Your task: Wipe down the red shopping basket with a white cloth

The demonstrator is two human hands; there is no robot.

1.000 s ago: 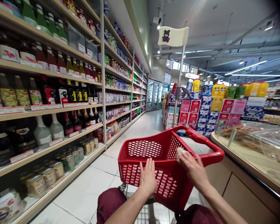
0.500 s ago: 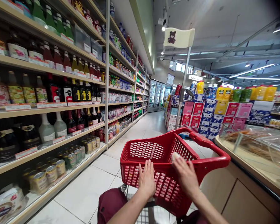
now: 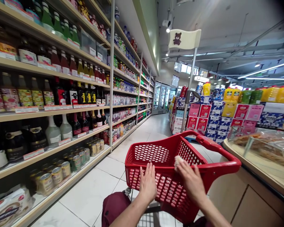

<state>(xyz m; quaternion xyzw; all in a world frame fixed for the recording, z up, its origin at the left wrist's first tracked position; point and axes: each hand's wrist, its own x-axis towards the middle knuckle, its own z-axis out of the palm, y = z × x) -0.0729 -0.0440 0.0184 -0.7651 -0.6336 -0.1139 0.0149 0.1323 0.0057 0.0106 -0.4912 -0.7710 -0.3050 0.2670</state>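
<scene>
A red plastic shopping cart [image 3: 165,169] with perforated sides stands right in front of me. My left hand [image 3: 148,184] lies against its near side, fingers stretched out and tips at the rim, with nothing in it. Under the fingertips of my right hand [image 3: 192,181] is a small pale cloth or wad [image 3: 178,161], held at the near rim towards the handle end. Part of the cloth is hidden by the fingers. The cart's thick red handle [image 3: 227,157] rises on the right.
Shelves of bottles and cans [image 3: 85,105] line the left side. A wooden counter [image 3: 253,189] with clear covers stands close on the right. Stacked drink cartons [image 3: 202,116] are farther ahead. A pole with a bear flag [image 3: 185,39] rises beyond the cart. Tiled floor [image 3: 97,179] runs between.
The whole view has shifted slightly, so the shelves and cart sit a little farther right. My right hand and the pale cloth remain at the rim; more of the cloth shows now.
</scene>
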